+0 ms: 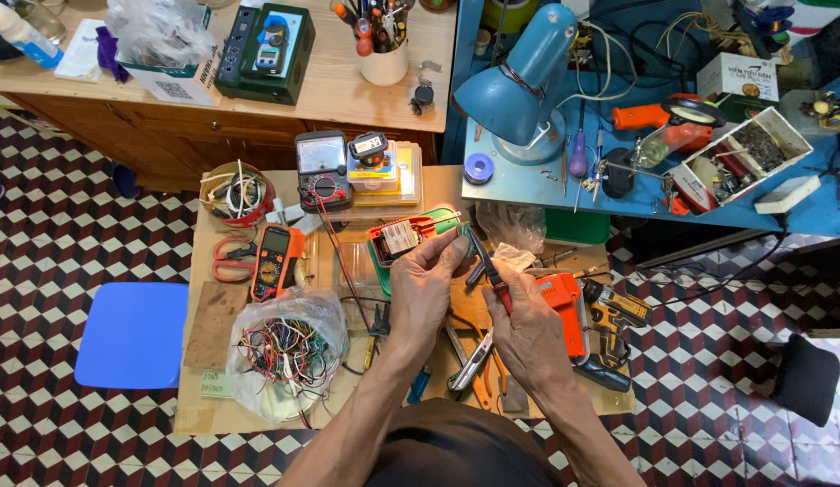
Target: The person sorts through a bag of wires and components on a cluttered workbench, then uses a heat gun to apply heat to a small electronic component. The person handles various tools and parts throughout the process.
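Head view: left hand [426, 287] pinches a small green part [462, 231]; right hand [528, 329] grips a red-handled tool [489, 264] against it.

a low wooden desk [258, 417] stands on a floor [59, 243] of red, white and dark cube-pattern tiles. on its left part lie red-handled scissors [229, 260], an orange-edged multimeter [273, 261], a flat brown board [214, 325] and a clear bag of coloured wires [285, 353]. at the back stand a round tub of cables [238, 192], a grey meter [323, 169] and a stack of yellow boxes [388, 180]. toward the right lie an orange power tool [566, 311], a yellow-and-black drill [614, 311] and a crumpled clear bag [510, 225]. a blue stool [131, 335] stands just beside the desk's left edge. behind it is a larger wooden desk [348, 90]; to the right, a blue desk [546, 191] carrying a blue lamp [519, 86].
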